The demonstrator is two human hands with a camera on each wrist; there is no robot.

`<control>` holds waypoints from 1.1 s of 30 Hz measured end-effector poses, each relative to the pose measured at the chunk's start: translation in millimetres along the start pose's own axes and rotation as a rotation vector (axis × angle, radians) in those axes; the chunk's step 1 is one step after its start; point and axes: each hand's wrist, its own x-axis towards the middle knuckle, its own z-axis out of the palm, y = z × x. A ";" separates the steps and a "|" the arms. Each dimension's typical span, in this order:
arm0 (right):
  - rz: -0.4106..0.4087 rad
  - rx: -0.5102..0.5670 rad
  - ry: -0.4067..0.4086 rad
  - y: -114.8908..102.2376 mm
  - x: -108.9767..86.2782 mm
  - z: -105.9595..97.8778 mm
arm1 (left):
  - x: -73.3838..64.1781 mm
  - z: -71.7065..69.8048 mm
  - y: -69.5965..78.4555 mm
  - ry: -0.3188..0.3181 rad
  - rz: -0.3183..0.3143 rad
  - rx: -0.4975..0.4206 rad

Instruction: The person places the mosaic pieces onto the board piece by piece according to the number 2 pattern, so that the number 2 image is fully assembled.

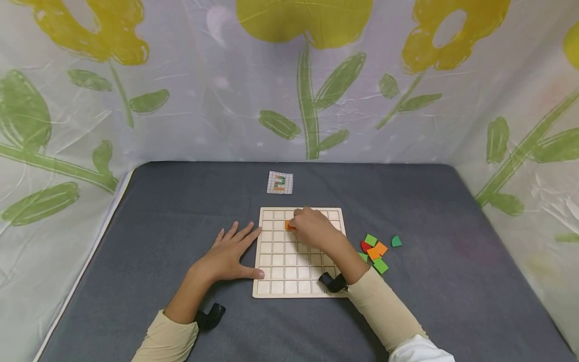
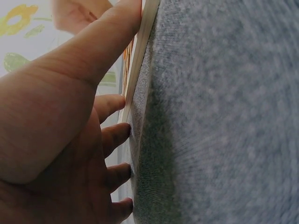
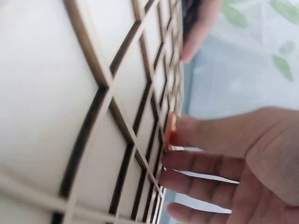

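Note:
A pale wooden board with a grid of square cells lies on the dark cloth. My left hand spreads its fingers at the board's left side; its thumb rests on the lower left edge and the index finger touches the edge higher up. Over the upper middle of the grid, my right hand pinches an orange tile down at a cell. In the right wrist view, the thumb lies against the orange tile, while the other fingers reach down to the board. The hand partly hides the tile.
Several green, orange and red pieces lie in a loose pile right of the board, with a dark green rounded piece apart from them. Beyond the board is a small pattern card. A flower-printed curtain surrounds the table.

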 end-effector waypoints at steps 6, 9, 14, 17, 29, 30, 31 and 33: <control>-0.101 0.258 -0.004 17.0 -19.0 -8.1 | 0.6 -0.8 -0.7 0.009 0.006 -0.001; -0.064 0.390 -0.007 32.3 -31.1 -17.5 | 0.3 -0.3 -1.4 0.007 0.007 -0.006; 0.177 0.491 -0.061 63.1 -58.8 -37.9 | 0.3 0.6 -1.8 0.009 0.008 -0.010; 0.336 0.460 -0.138 82.7 -75.7 -47.0 | 0.0 -0.1 -2.1 0.015 0.008 -0.008; 0.684 0.388 -0.329 107.4 -101.6 -44.4 | -1.8 -2.9 2.2 0.009 0.003 -0.004; 0.682 0.390 -0.334 107.7 -101.6 -43.6 | -1.6 -2.6 2.4 0.008 0.006 -0.005; 0.683 0.394 -0.338 107.9 -101.6 -43.0 | -1.5 -2.3 2.3 0.006 0.006 -0.006; 0.677 0.401 -0.344 108.1 -101.5 -41.9 | -1.2 -1.5 2.0 0.003 0.006 -0.007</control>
